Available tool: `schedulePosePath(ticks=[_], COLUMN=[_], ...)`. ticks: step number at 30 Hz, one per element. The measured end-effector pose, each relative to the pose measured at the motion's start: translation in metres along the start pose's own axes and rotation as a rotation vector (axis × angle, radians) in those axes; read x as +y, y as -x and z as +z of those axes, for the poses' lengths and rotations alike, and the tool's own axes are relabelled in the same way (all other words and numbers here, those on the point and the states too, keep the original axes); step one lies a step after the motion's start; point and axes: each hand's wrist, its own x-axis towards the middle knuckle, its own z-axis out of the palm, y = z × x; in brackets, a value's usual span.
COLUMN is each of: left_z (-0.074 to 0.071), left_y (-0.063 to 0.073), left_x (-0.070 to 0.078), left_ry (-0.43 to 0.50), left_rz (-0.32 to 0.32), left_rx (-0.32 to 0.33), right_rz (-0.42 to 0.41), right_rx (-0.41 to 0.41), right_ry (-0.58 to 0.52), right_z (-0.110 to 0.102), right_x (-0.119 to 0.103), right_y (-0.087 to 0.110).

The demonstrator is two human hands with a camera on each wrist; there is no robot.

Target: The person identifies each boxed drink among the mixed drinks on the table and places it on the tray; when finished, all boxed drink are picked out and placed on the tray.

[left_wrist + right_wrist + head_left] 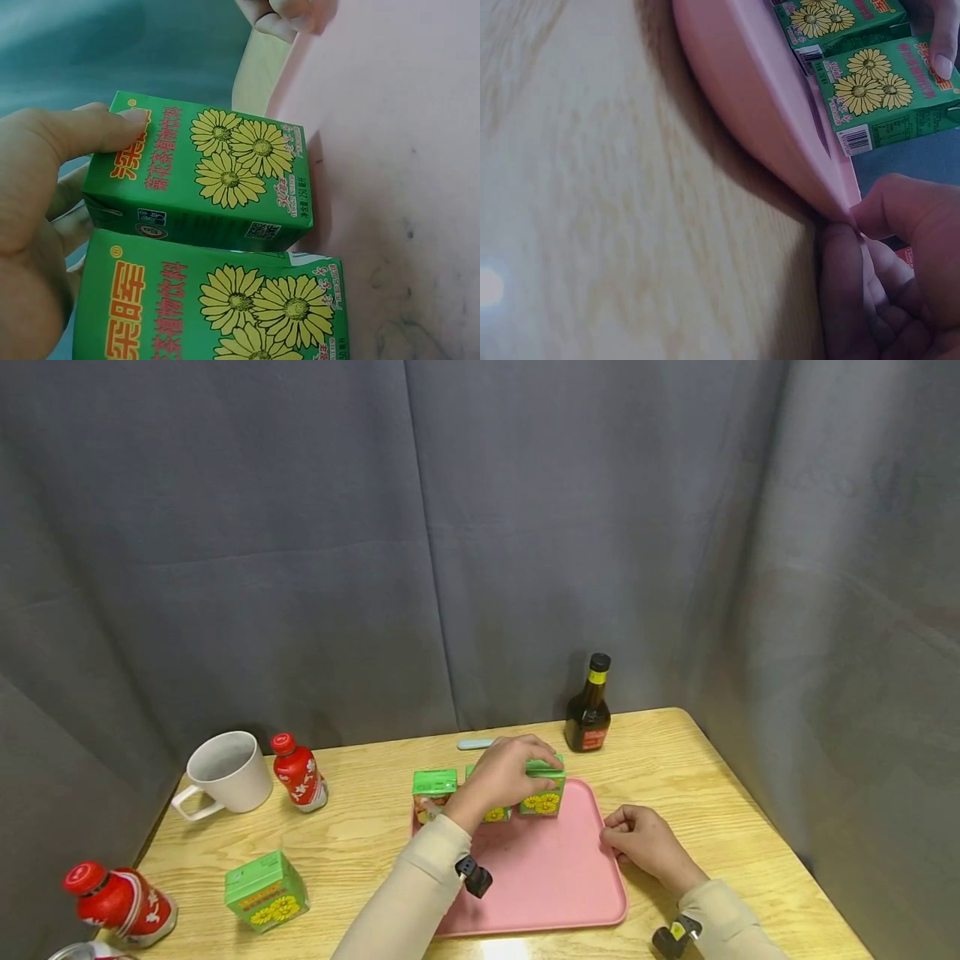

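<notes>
In the head view a pink tray [555, 877] lies on the wooden table, with green drink cartons along its far side. My left hand [510, 777] grips the top of the rightmost drink carton [542, 802], thumb on its flowered face in the left wrist view. Beside it stands a second carton [217, 307], partly behind my hand in the head view, and a third carton [435, 782] is at the tray's far left corner. My right hand [648, 843] pinches the tray's right rim [780, 142] between thumb and fingers.
Another green carton [267, 892] stands left of the tray. Farther left are a white mug [231, 772], a red bottle [300, 774], a second red bottle [127, 906] and a partly cut-off can [86, 952]. A dark sauce bottle [588, 710] and a light-blue handle [475, 744] lie beyond the tray.
</notes>
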Motion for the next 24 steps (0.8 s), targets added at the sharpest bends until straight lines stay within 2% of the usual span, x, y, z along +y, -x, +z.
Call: schedulePosePath(ticks=[19, 24], left_z=[0.0051, -0.0012], left_y=[-0.0017, 0.001], left_x=[-0.0027, -0.0008], left_ry=[-0.06, 0.001], left_rz=[0.012, 0.009], left_rx=[-0.009, -0.018], right_rz=[-0.029, -0.027], right_rx=[-0.005, -0.003], right_ry=[-0.011, -0.007], right_z=[0.0003, -0.0003], right_x=[0.001, 0.0039], right_y=[-0.0013, -0.0028])
